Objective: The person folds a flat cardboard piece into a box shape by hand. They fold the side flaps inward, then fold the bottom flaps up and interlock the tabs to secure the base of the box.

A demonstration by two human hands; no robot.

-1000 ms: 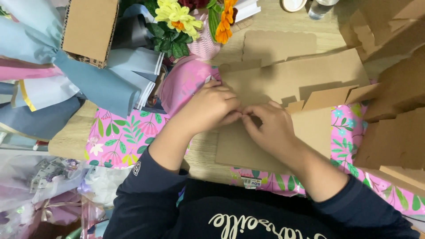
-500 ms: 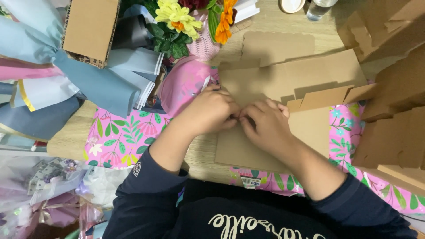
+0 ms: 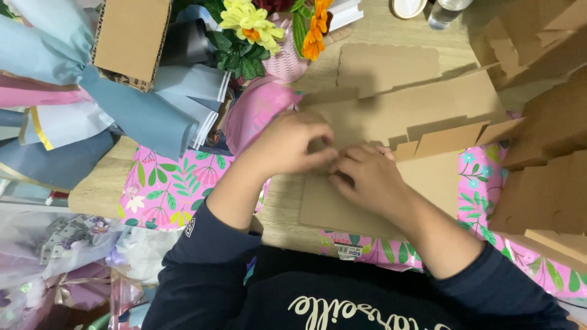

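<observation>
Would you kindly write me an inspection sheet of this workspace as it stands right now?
Surface: wooden table, partly covered by pink floral paper.
Job's things: flat brown cardboard piece, lying over the floral paper.
Clutter: blue and pink paper-wrapped bundles at left; artificial flowers at top; cardboard stack at right; small cardboard box at upper left.
Grippers: left hand and right hand meet on the cardboard, fingers pressing or pinching at one spot; the grip itself is hidden.
Cables: nothing seen.
Surroundings: clear-wrapped items at lower left.

Two hands (image 3: 287, 146), one flat cardboard box (image 3: 397, 116).
</observation>
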